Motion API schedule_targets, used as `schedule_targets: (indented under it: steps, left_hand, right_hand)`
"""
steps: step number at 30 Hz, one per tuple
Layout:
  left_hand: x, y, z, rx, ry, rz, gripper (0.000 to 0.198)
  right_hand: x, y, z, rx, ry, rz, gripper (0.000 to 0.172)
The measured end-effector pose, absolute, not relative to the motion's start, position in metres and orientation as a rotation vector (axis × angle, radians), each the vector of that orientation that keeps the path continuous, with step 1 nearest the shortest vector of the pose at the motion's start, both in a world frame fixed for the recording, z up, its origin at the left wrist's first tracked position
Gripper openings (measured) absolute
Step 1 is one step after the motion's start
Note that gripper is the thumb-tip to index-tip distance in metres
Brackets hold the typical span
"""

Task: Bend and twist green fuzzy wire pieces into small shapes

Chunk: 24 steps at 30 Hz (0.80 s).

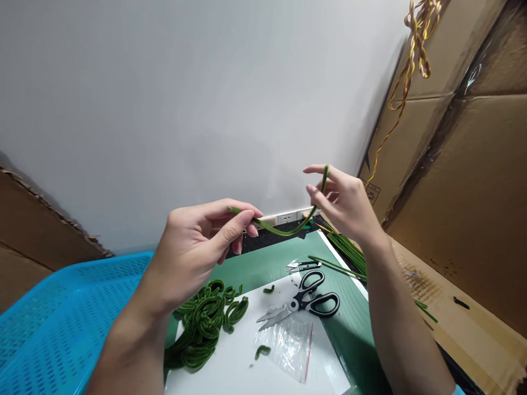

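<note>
A fuzzy green pipe cleaner (284, 232) stretches in a sagging curve between my two hands, above the table. My left hand (206, 236) pinches one end of it between thumb and index finger. At the other end, the stem bends upward and passes between the thumb and fingers of my right hand (340, 195), which has a loose hold with the index finger extended. Below lie black-and-grey scissors (302, 302), blades apart, and small thread snips (304, 266). A heap of coiled green pipe cleaners (201, 323) sits under my left forearm.
A clear zip bag (292, 345) and short green offcuts (262, 351) lie on a white sheet (230, 376) over a green mat (255, 266). Straight green stems (346, 249) are bundled at right. A blue basket (45, 329) stands left; cardboard (473, 181) rises at right, with hanging twisted wire (405, 82).
</note>
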<state>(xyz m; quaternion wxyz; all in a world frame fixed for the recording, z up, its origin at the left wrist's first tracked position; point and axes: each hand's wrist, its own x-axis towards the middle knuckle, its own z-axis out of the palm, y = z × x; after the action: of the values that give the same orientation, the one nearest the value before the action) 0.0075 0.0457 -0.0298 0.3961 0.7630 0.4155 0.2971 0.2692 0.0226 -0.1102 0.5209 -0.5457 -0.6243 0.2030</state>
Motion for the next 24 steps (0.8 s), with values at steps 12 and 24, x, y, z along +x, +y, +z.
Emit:
schedule_targets:
  steps: [12,24]
  left_hand:
    - [0.015,0.043,-0.035,1.955,1.028,0.770,0.014]
    - [0.018,0.039,-0.030,2.173,0.991,0.838,0.019]
  right_hand:
    - [0.214,0.013,-0.094,-1.012,-1.715,0.629,0.041]
    - [0.206,0.009,-0.096,-1.096,-1.842,0.640,0.048]
